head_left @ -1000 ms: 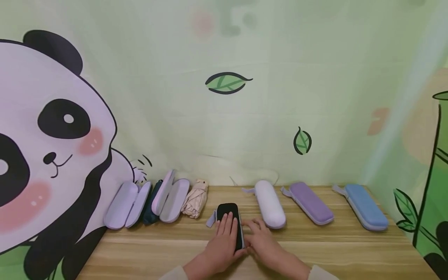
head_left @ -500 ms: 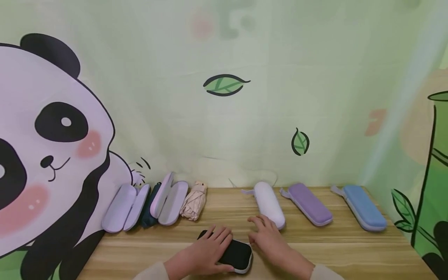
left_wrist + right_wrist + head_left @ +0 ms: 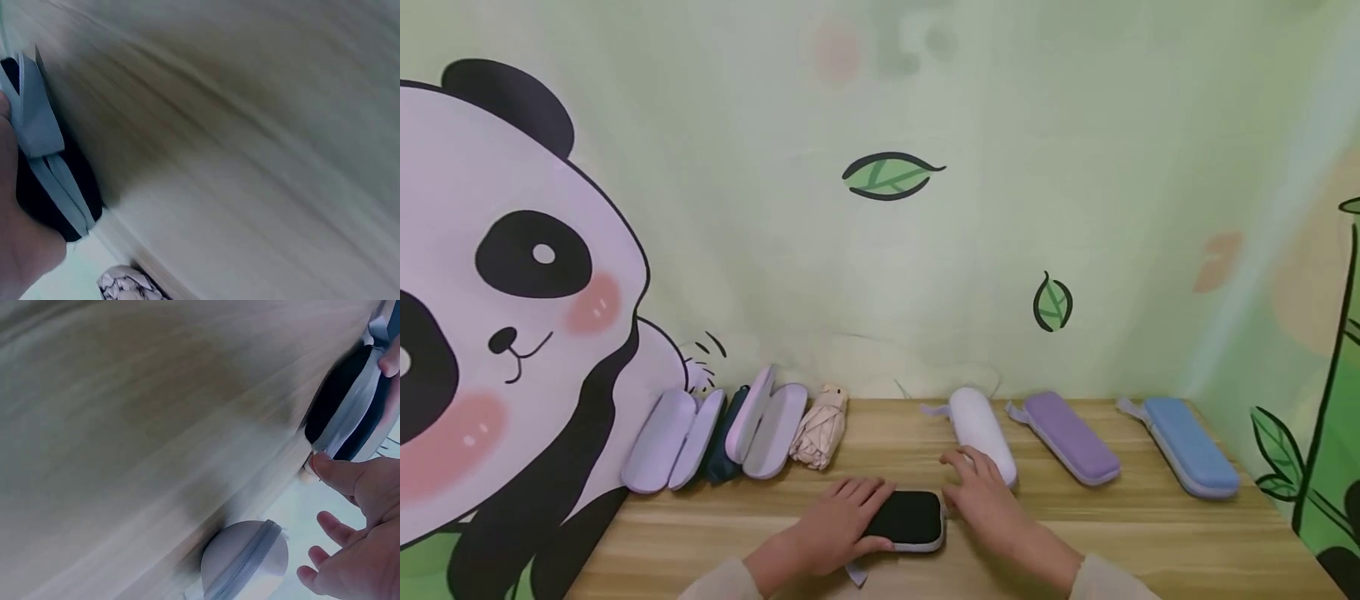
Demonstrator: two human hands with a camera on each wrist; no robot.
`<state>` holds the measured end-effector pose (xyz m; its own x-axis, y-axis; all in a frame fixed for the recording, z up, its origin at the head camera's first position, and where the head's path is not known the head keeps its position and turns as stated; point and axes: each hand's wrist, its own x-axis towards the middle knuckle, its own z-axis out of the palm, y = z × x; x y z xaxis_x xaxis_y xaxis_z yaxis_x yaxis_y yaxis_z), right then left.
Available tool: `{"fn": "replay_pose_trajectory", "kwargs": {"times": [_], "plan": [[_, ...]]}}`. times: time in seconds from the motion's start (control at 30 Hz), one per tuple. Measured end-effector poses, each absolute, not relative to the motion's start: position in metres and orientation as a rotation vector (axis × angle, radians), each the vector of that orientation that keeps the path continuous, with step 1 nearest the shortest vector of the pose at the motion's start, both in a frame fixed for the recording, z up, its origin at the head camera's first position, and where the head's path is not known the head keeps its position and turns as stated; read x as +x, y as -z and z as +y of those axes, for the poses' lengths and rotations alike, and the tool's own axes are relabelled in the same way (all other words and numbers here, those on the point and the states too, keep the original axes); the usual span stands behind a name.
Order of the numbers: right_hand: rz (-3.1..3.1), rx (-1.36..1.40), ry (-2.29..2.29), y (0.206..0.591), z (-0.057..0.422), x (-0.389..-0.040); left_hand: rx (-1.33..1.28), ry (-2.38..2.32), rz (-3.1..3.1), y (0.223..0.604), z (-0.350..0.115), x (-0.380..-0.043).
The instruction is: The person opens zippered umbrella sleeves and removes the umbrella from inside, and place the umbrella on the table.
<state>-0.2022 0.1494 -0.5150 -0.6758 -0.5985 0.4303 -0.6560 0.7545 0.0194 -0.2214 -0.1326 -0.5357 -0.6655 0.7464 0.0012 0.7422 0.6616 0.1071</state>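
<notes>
A black hard zippered case (image 3: 906,518) with a pale grey zip band lies crosswise on the wooden table. My left hand (image 3: 835,533) grips its left part, fingers over the top and thumb along the near side. A grey strap (image 3: 39,115) sticks out from the case beside that hand. At the case's right end is my right hand (image 3: 992,508). In the right wrist view its thumb (image 3: 337,472) meets the end of the zip (image 3: 356,406), apparently pinching the zipper pull; the index fingertip is hidden. The other fingers stay loosely bent, off the case. The zip looks closed.
Behind my right hand lies a white case (image 3: 977,425), then a purple case (image 3: 1071,437) and a blue case (image 3: 1191,446). Two opened lilac cases (image 3: 658,442), a dark folded umbrella (image 3: 722,458) and a beige folded umbrella (image 3: 820,429) stand at the back left.
The black case has turned from pointing away to lying crosswise, and has come nearer. My left hand went from flat on top to gripping its left end; my right hand stays at its right.
</notes>
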Motion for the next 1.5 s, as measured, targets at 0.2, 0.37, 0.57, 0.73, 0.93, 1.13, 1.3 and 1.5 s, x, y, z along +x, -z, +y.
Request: {"fn": "replay_pose_trajectory", "kwargs": {"times": [0.2, 0.37, 0.57, 0.73, 0.93, 1.13, 1.3, 1.5], "plan": [[-2.509, 0.974, -0.32, 0.514, 0.154, -0.199, 1.071, -0.219, 2.965, 0.533, -0.117, -0.217], [-2.483, 0.963, -0.354, 0.516, 0.149, -0.197, 0.972, -0.217, 3.059, 0.534, -0.109, -0.213], [-2.482, 0.928, -0.35, 0.521, 0.146, -0.2, 0.894, -0.188, 3.064, 0.534, -0.109, -0.215], [-2.466, 0.935, -0.394, 0.519, 0.149, -0.205, 1.071, -0.088, 2.96, 0.526, -0.121, -0.219], [-2.544, 0.866, -0.378, 0.518, 0.15, -0.215, 1.416, -0.081, 2.69, 0.518, -0.144, -0.209], [-2.58, 0.803, -0.33, 0.523, 0.14, -0.222, 1.725, -0.052, 2.567, 0.529, -0.156, -0.203], [-2.525, 0.816, -0.276, 0.525, 0.134, -0.233, 1.796, -0.01, 2.615, 0.529, -0.159, -0.205], [-2.561, 0.875, -0.269, 0.517, 0.134, -0.239, 1.8, -0.014, 2.702, 0.53, -0.154, -0.203]]}}
